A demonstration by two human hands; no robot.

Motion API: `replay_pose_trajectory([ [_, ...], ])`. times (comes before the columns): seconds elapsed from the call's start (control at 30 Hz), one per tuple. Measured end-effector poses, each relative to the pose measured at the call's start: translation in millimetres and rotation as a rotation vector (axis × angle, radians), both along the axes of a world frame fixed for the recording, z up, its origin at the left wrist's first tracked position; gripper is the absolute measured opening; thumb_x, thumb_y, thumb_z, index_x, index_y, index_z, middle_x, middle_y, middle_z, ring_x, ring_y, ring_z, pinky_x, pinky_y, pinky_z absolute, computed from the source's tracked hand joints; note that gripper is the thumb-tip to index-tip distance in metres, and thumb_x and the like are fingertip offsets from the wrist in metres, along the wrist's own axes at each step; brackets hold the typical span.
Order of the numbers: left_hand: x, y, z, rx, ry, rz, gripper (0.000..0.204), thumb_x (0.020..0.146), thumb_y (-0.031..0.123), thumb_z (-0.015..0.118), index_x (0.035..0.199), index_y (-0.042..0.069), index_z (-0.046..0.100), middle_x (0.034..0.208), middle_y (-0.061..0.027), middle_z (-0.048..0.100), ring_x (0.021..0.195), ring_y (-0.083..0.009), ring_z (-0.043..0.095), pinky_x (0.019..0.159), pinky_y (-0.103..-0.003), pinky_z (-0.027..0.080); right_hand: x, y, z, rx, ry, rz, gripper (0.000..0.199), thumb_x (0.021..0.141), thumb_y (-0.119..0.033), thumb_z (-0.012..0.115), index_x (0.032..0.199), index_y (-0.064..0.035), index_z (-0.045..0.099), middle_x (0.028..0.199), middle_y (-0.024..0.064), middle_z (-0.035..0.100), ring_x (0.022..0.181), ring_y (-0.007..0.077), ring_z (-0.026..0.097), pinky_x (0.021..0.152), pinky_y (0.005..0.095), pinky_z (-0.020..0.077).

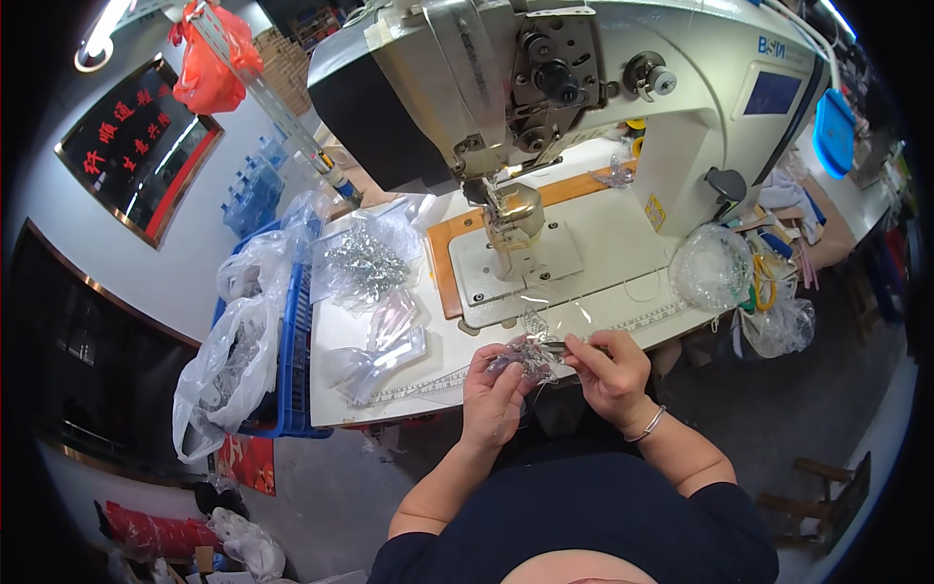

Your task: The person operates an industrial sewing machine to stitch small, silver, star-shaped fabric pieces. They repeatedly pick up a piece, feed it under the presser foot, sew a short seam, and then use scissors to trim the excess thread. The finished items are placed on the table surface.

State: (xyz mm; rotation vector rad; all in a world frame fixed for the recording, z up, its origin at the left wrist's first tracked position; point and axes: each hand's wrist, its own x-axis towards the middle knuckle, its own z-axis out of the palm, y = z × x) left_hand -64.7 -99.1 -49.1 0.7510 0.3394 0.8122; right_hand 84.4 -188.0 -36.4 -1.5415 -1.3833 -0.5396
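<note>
At the front edge of the sewing table [623, 313], my left hand [494, 389] is closed on a clear plastic piece with silvery bits [530, 358]. My right hand [613, 372] is closed beside it, its thumb and forefinger pinching a small dark metal tool [556, 346] that reaches to the plastic piece. The tool's exact kind is hard to make out. Just beyond my hands stands the sewing machine [516, 229], its needle area over a metal plate. Clear film lies on the table between the machine and my fingers.
Left of the machine lie a clear bag of silvery pieces [368, 261] and folded clear plastic [384, 355]. A blue crate [292, 360] with white plastic bags [229, 365] stands against the table's left side. A clear bundle [715, 268] and yellow-handled scissors [766, 282] are at the right.
</note>
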Motion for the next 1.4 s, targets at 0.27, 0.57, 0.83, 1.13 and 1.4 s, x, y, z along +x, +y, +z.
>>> replay_pose_trajectory([
  [0.27,1.2,-3.1,3.4,-0.007,0.005,0.035,0.020,0.088,-0.004,0.044,0.105,0.006,0.043,0.119,-0.0176,0.049,0.100,-0.0249,0.057,0.086,-0.043,0.051,1.7,0.2,0.7,-0.011,0.025,0.007,0.028,0.067,-0.015,0.074,0.094,-0.0139,0.068,0.070,0.0030,0.054,0.058,0.0176,0.053,0.048,0.0280,0.0424],
  [0.57,3.2,-6.1,2.3,0.033,-0.023,0.047,0.022,0.087,-0.005,0.044,0.106,0.006,0.043,0.118,-0.0167,0.050,0.100,-0.0256,0.057,0.086,-0.042,0.051,-2.1,2.2,-1.1,0.004,0.051,0.015,0.027,0.068,-0.015,0.073,0.094,-0.0139,0.068,0.069,0.0030,0.054,0.057,0.0180,0.052,0.049,0.0278,0.0421],
  [0.83,3.6,-8.5,3.7,0.034,-0.011,0.042,0.022,0.087,-0.005,0.043,0.107,0.006,0.042,0.118,-0.0163,0.050,0.100,-0.0257,0.057,0.085,-0.042,0.052,-4.3,5.6,-2.4,0.046,0.154,0.067,0.026,0.067,-0.012,0.074,0.092,-0.0124,0.068,0.069,0.0026,0.054,0.057,0.0183,0.052,0.049,0.0277,0.0422],
  [1.13,5.3,6.2,13.5,1.097,0.346,0.368,0.031,0.070,-0.010,0.062,0.098,0.003,0.055,0.103,-0.0128,0.059,0.091,-0.0239,0.060,0.081,-0.033,0.050,11.2,-18.3,2.5,0.326,0.328,0.147,0.014,0.082,-0.006,0.061,0.095,-0.0005,0.062,0.081,0.0091,0.053,0.062,0.0149,0.052,0.053,0.0235,0.0429],
  [1.4,-5.7,38.6,38.9,2.094,0.302,0.326,0.020,0.064,0.001,0.064,0.084,0.000,0.066,0.097,-0.0069,0.062,0.088,-0.0225,0.059,0.075,-0.033,0.053,13.3,-45.9,65.3,0.126,-0.137,0.137,0.023,0.071,-0.015,0.072,0.092,-0.0088,0.064,0.077,0.0049,0.052,0.056,0.0156,0.049,0.049,0.0258,0.0383],
])
